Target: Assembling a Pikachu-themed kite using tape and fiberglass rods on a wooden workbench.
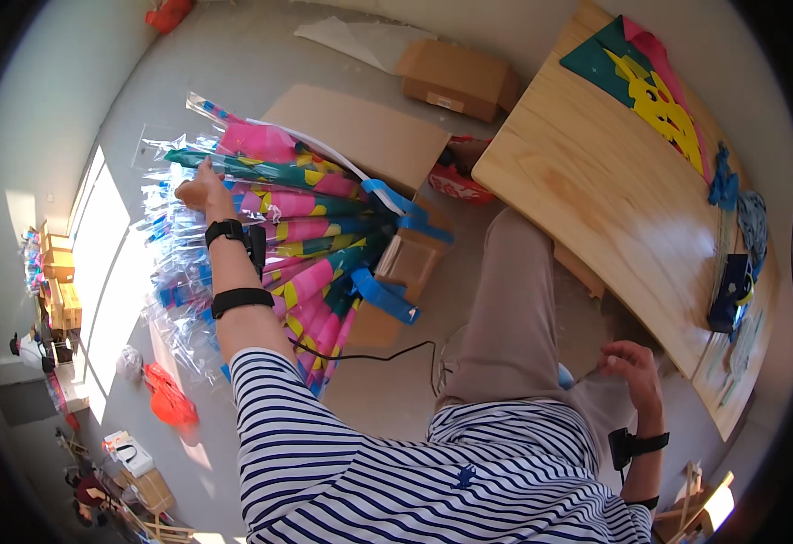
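Observation:
My left arm reaches out over a heap of rolled, bagged kites (310,227) in pink, green, yellow and blue, sleeved in clear plastic. At the heap's upper left my left hand (202,189) is closed at the plastic-covered end of a green rolled kite (247,166). Its fingertips are partly hidden. My right hand (630,364) hangs beside my right leg, fingers loosely curled and apart, with nothing in it. Blue straps (385,297) lie at the narrow end of the heap, by an open cardboard box (360,136).
To the right stands a wooden table (587,172) bearing a flat kite with a yellow cartoon figure (659,104) and blue cords (724,177). A closed carton (460,80) sits beyond the open box. A black cable (369,356) crosses near my legs. An orange-red bag (168,395) lies on the floor.

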Action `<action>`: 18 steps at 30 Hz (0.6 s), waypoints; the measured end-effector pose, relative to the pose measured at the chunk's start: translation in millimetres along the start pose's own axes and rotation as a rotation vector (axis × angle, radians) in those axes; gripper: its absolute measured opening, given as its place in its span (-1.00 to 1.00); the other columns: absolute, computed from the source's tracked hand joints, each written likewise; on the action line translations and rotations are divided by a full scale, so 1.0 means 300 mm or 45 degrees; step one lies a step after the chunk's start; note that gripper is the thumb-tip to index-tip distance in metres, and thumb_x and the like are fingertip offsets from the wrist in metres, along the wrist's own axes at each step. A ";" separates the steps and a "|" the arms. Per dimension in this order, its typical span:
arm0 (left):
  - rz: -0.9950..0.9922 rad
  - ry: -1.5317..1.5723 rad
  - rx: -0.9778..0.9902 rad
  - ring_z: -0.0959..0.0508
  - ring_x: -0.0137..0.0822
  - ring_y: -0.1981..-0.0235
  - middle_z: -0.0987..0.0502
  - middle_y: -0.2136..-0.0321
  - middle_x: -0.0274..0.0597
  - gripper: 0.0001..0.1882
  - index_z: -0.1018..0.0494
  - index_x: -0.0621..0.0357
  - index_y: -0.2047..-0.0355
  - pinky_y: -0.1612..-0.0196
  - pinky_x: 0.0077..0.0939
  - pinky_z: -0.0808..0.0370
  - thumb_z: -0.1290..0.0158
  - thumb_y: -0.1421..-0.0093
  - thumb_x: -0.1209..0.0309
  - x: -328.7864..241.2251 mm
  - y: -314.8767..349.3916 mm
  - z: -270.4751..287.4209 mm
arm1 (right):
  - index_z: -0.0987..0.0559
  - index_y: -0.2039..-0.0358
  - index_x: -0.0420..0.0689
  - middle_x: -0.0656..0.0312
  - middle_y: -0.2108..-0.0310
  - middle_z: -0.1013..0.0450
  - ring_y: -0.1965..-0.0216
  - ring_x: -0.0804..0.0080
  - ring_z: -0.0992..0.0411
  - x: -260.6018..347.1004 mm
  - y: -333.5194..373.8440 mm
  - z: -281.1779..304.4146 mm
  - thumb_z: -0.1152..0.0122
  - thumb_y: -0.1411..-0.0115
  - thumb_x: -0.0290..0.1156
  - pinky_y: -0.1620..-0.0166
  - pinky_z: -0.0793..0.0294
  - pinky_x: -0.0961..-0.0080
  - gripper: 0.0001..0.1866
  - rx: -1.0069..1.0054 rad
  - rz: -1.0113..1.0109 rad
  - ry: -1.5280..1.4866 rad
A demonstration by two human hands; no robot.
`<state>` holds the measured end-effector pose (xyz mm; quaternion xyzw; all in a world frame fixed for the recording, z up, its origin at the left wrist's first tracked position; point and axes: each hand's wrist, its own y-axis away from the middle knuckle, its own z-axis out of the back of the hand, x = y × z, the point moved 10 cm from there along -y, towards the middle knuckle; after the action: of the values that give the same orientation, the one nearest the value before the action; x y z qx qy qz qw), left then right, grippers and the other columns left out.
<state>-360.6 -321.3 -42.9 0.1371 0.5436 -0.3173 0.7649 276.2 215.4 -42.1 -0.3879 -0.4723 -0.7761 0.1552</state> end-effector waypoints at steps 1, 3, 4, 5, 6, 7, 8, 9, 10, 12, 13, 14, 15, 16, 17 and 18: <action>-0.027 0.048 0.060 -0.58 -0.21 0.72 -0.59 0.58 0.03 -0.72 -0.44 0.38 0.44 0.51 -0.38 -0.57 -0.34 0.05 0.53 0.019 -0.066 -0.021 | -0.57 0.16 -0.37 0.12 0.37 -0.58 0.36 0.43 -0.52 0.000 -0.007 -0.008 -0.22 -0.12 -0.41 0.17 -0.50 0.52 -0.68 0.022 0.000 -0.003; -0.068 0.134 0.204 -0.58 -0.27 0.72 -0.57 0.63 -0.02 -0.76 -0.42 0.39 0.50 0.56 -0.43 -0.54 -0.31 0.04 0.58 0.024 -0.096 -0.053 | -0.57 0.17 -0.36 0.13 0.37 -0.58 0.37 0.44 -0.52 0.014 -0.006 -0.023 -0.22 -0.12 -0.41 0.17 -0.50 0.52 -0.68 0.025 -0.004 0.028; -0.141 0.233 0.238 -0.57 -0.32 0.72 -0.57 0.62 -0.04 -0.82 -0.43 0.40 0.52 0.60 -0.49 -0.51 -0.26 0.00 0.62 0.019 -0.090 -0.071 | -0.57 0.17 -0.36 0.13 0.37 -0.58 0.37 0.44 -0.52 0.022 -0.009 -0.031 -0.22 -0.12 -0.41 0.18 -0.51 0.52 -0.68 0.028 -0.007 0.042; -0.230 0.173 0.322 -0.59 -0.29 0.71 -0.58 0.59 -0.02 -0.82 -0.43 0.40 0.49 0.59 -0.48 -0.52 -0.25 0.00 0.60 0.009 -0.043 -0.092 | -0.57 0.17 -0.36 0.13 0.37 -0.57 0.37 0.44 -0.52 0.021 -0.008 -0.040 -0.23 -0.12 -0.42 0.17 -0.51 0.51 -0.69 0.028 -0.023 0.041; -0.321 0.116 0.406 -0.60 -0.25 0.69 -0.59 0.56 0.00 -0.82 -0.43 0.41 0.46 0.59 -0.47 -0.52 -0.24 0.00 0.58 -0.004 0.010 -0.108 | -0.57 0.17 -0.35 0.14 0.37 -0.57 0.36 0.44 -0.52 0.023 -0.011 -0.046 -0.23 -0.12 -0.42 0.17 -0.51 0.51 -0.70 0.027 -0.037 0.039; -0.413 0.059 0.490 -0.62 -0.22 0.68 -0.60 0.54 0.03 -0.81 -0.44 0.42 0.43 0.59 -0.46 -0.53 -0.23 -0.01 0.56 -0.013 0.074 -0.124 | -0.57 0.17 -0.35 0.14 0.37 -0.57 0.36 0.45 -0.53 0.022 -0.014 -0.050 -0.23 -0.13 -0.43 0.17 -0.51 0.51 -0.70 0.026 -0.052 0.035; -0.412 -0.040 0.544 -0.62 -0.22 0.69 -0.61 0.53 0.01 -0.86 -0.47 0.39 0.46 0.54 -0.45 -0.53 -0.19 -0.02 0.54 -0.020 0.180 -0.119 | -0.58 0.17 -0.35 0.14 0.37 -0.57 0.36 0.45 -0.52 0.022 -0.013 -0.056 -0.24 -0.13 -0.44 0.17 -0.51 0.51 -0.71 0.023 -0.038 0.034; -0.573 -0.100 0.451 -0.62 -0.22 0.69 -0.61 0.55 0.01 -0.86 -0.48 0.38 0.46 0.53 -0.46 -0.53 -0.19 -0.03 0.53 -0.008 0.196 -0.111 | -0.58 0.17 -0.35 0.15 0.37 -0.57 0.36 0.45 -0.52 0.018 -0.016 -0.060 -0.24 -0.12 -0.45 0.17 -0.51 0.52 -0.71 0.032 -0.026 0.032; -0.734 -0.159 0.359 -0.61 -0.22 0.70 -0.61 0.56 0.00 -0.86 -0.49 0.37 0.46 0.52 -0.46 -0.53 -0.19 -0.03 0.52 0.030 0.227 -0.114 | -0.58 0.16 -0.35 0.15 0.37 -0.57 0.36 0.45 -0.52 0.015 -0.021 -0.063 -0.25 -0.12 -0.46 0.17 -0.51 0.53 -0.71 0.039 -0.015 0.029; -0.548 -0.140 0.456 -0.61 -0.20 0.69 -0.60 0.59 -0.01 -0.83 -0.48 0.39 0.46 0.54 -0.43 -0.52 -0.18 -0.07 0.49 0.187 0.213 -0.163 | -0.58 0.16 -0.35 0.18 0.32 -0.58 0.32 0.48 -0.52 0.045 -0.047 -0.079 -0.27 -0.12 -0.47 0.17 -0.51 0.56 -0.71 0.065 -0.002 0.136; -0.276 0.071 0.607 -0.62 -0.24 0.66 -0.59 0.60 -0.03 -0.77 -0.46 0.41 0.47 0.57 -0.42 -0.51 -0.22 -0.10 0.45 0.139 0.325 -0.156 | -0.60 0.17 -0.32 0.17 0.31 -0.58 0.31 0.47 -0.52 0.054 -0.045 -0.074 -0.31 -0.10 -0.45 0.17 -0.50 0.53 -0.71 0.002 0.076 0.259; -0.144 0.238 0.658 -0.62 -0.27 0.64 -0.59 0.57 -0.03 -0.71 -0.43 0.43 0.43 0.63 -0.47 -0.48 -0.24 -0.14 0.39 0.180 0.304 -0.144 | -0.62 0.19 -0.29 0.16 0.31 -0.58 0.31 0.45 -0.52 0.091 -0.045 -0.076 -0.34 -0.07 -0.43 0.18 -0.49 0.51 -0.71 -0.019 0.152 0.397; -0.068 0.317 0.626 -0.59 -0.31 0.66 -0.58 0.55 -0.03 -0.68 -0.41 0.41 0.39 0.66 -0.54 -0.45 -0.27 -0.14 0.37 0.167 0.342 -0.101 | -0.62 0.20 -0.26 0.14 0.32 -0.57 0.27 0.36 -0.51 0.195 -0.024 -0.108 -0.37 -0.02 -0.41 0.13 -0.48 0.45 -0.69 -0.025 0.372 0.575; -0.014 0.392 0.612 -0.56 -0.33 0.67 -0.58 0.52 -0.04 -0.68 -0.39 0.38 0.35 0.66 -0.56 -0.44 -0.27 -0.14 0.39 0.168 0.352 -0.061 | -0.63 0.22 -0.23 0.13 0.34 -0.56 0.24 0.28 -0.50 0.295 -0.008 -0.158 -0.39 0.03 -0.39 0.08 -0.47 0.39 -0.67 -0.012 0.609 0.752; 0.000 0.411 0.619 -0.54 -0.36 0.68 -0.57 0.53 -0.08 -0.70 -0.38 0.35 0.36 0.66 -0.57 -0.43 -0.28 -0.13 0.41 0.179 0.381 -0.026 | -0.63 0.25 -0.21 0.12 0.34 -0.55 0.19 0.21 -0.47 0.350 0.007 -0.192 -0.40 0.07 -0.38 0.01 -0.44 0.31 -0.66 -0.009 0.765 0.878; -0.057 0.304 0.648 -0.54 -0.40 0.65 -0.56 0.52 -0.12 -0.73 -0.39 0.32 0.39 0.64 -0.60 -0.40 -0.28 -0.12 0.44 0.180 0.430 0.005 | -0.63 0.27 -0.19 0.11 0.35 -0.54 0.14 0.15 -0.44 0.394 0.026 -0.227 -0.42 0.12 -0.36 -0.06 -0.40 0.23 -0.65 0.002 0.922 1.011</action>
<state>-266.4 -242.1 -109.5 0.3491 0.5357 -0.4418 0.6293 173.0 168.1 34.0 -0.2026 -0.2139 -0.7595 0.5800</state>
